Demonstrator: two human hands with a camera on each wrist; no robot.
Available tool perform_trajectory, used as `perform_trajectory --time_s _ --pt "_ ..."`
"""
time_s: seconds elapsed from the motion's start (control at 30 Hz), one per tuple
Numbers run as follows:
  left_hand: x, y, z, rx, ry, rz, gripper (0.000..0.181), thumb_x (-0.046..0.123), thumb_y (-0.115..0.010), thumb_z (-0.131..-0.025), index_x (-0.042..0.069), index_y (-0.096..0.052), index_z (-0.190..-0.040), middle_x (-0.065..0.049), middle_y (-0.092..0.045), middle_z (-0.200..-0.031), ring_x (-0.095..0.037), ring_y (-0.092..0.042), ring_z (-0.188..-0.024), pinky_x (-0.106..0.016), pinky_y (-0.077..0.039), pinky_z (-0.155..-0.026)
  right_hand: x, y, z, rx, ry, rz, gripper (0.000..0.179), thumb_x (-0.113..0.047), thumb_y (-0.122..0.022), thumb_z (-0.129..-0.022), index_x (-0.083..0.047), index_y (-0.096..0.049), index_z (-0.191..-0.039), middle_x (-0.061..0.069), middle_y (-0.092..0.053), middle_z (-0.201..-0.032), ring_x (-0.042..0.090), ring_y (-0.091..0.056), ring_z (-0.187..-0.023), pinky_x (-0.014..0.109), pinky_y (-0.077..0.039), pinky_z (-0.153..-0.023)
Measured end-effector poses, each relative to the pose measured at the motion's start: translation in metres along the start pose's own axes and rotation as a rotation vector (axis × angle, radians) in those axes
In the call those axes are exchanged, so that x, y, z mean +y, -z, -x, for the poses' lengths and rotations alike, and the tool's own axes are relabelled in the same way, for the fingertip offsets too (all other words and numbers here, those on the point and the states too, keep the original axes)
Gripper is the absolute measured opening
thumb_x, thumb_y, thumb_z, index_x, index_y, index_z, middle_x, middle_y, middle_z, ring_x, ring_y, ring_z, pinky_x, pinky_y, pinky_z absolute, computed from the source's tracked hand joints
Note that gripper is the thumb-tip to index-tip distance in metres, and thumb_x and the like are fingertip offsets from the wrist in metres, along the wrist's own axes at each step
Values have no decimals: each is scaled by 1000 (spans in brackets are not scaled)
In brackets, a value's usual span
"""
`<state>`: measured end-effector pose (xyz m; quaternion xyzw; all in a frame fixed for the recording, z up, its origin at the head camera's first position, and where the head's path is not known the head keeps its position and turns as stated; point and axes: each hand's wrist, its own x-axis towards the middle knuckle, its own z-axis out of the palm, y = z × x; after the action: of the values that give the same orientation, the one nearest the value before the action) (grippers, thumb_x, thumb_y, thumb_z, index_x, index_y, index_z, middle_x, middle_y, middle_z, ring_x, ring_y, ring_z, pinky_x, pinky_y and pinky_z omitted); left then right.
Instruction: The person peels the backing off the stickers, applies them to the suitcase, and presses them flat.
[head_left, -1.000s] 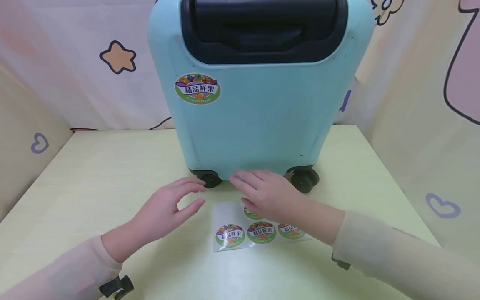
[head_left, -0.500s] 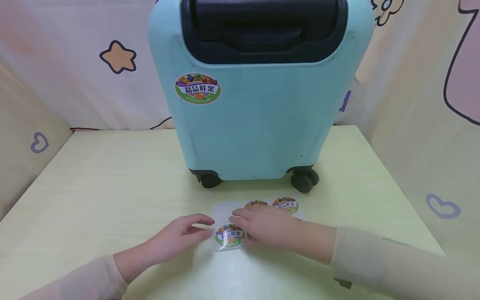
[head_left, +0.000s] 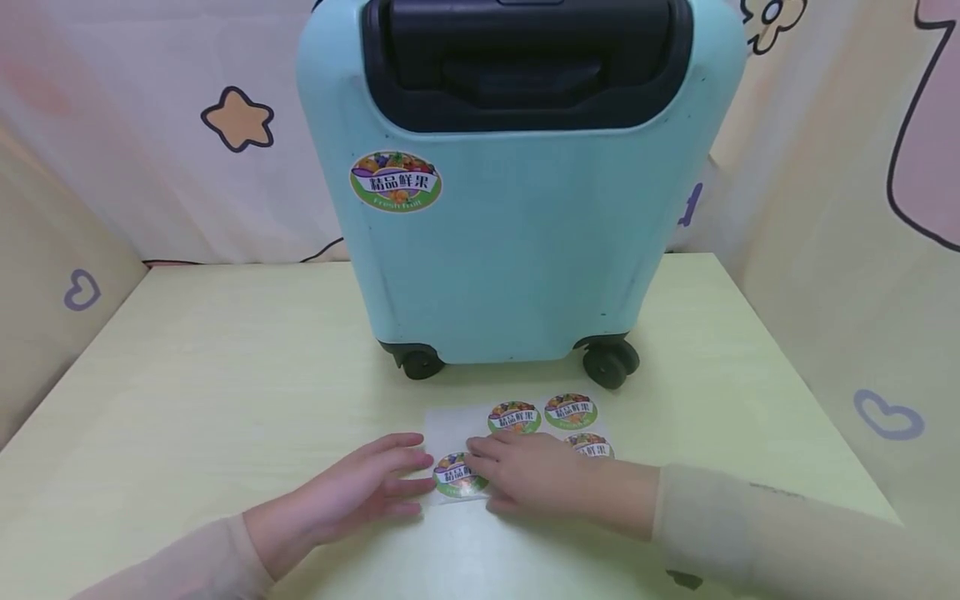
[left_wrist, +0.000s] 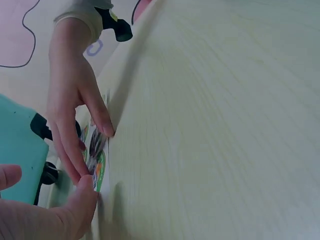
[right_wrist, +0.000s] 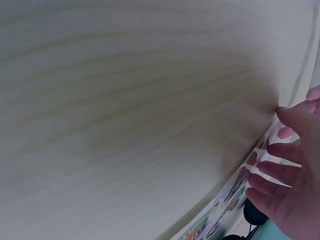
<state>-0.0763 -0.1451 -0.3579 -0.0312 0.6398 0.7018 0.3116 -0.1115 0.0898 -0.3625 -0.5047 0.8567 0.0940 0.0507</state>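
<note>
A white sheet [head_left: 446, 427] of oval fruit stickers lies flat on the table, its upper left corner bare of any sticker. My right hand [head_left: 536, 475] rests over the sheet's lower middle and covers part of it. Its fingertips reach the lower left sticker [head_left: 456, 477]. At the sheet's left edge is my left hand [head_left: 367, 483], fingers spread and loosely bent; whether they touch the paper is hard to tell. In the left wrist view, my right hand [left_wrist: 75, 110] has its fingers reaching down onto the stickers, close to my left thumb [left_wrist: 82, 202].
A light blue suitcase [head_left: 517, 250] stands upright on wheels behind the sheet, with a black handle panel [head_left: 525, 108] on top. One matching oval sticker [head_left: 396, 182] is on its upper left. Patterned cloth walls [head_left: 847, 250] border the table [head_left: 225, 350] behind and beside.
Both hands have come down toward me from near the suitcase's base. The right hand now rests on the sheet; the left has moved right to the sheet's left edge and spread its fingers.
</note>
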Motion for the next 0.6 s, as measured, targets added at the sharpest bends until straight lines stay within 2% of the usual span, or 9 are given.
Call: perform_trajectory --time_s 0.07,0.13,0.23,0.33,0.5,0.6 --pt "0 -2 -2 -13 -1 25 67 26 -52 -94 -5 -18 -143 -27 -36 -139 -37 -44 -124 -44 -43 -94 0 -1 0 2 -4 6 55 -41 -55 -91 -11 -49 -135 5 -45 -140 23 -47 -123 33 -45 -93" --pt "0 -4 -3 -10 -10 14 66 25 -50 -94 -5 -17 -143 -26 -37 -138 -39 -38 -127 -47 -40 -96 0 -2 0 9 -6 9 54 -41 -54 -91 -11 -49 -135 5 -45 -140 23 -47 -123 33 -43 -95" --pt "4 -7 1 31 -28 -41 64 27 -49 -95 -2 -20 -143 -25 -35 -140 -42 -28 -132 -53 -35 -99 -1 -3 0 26 -5 12 54 -41 -54 -91 -11 -49 -135 5 -46 -139 23 -47 -122 32 -40 -98" --pt "8 -9 3 72 -27 -57 62 28 -50 -94 1 -24 -143 -25 -29 -144 -44 -24 -133 -57 -35 -97 -2 -4 0 29 -8 18 53 -40 -54 -91 -11 -49 -135 6 -47 -138 23 -47 -122 31 -39 -99" --pt "7 -9 -1 15 -13 65 64 24 -47 -95 -1 -16 -145 -29 -19 -147 -43 -29 -131 -53 -38 -97 -2 -3 0 5 -17 19 54 -42 -53 -92 -9 -49 -135 7 -45 -139 25 -47 -123 33 -38 -100" --pt "4 -10 -5 20 -22 56 64 24 -48 -95 -2 -17 -144 -29 -27 -143 -41 -32 -130 -53 -36 -98 -3 -2 0 9 -19 19 54 -42 -53 -92 -9 -49 -135 8 -46 -139 26 -47 -123 34 -38 -100"
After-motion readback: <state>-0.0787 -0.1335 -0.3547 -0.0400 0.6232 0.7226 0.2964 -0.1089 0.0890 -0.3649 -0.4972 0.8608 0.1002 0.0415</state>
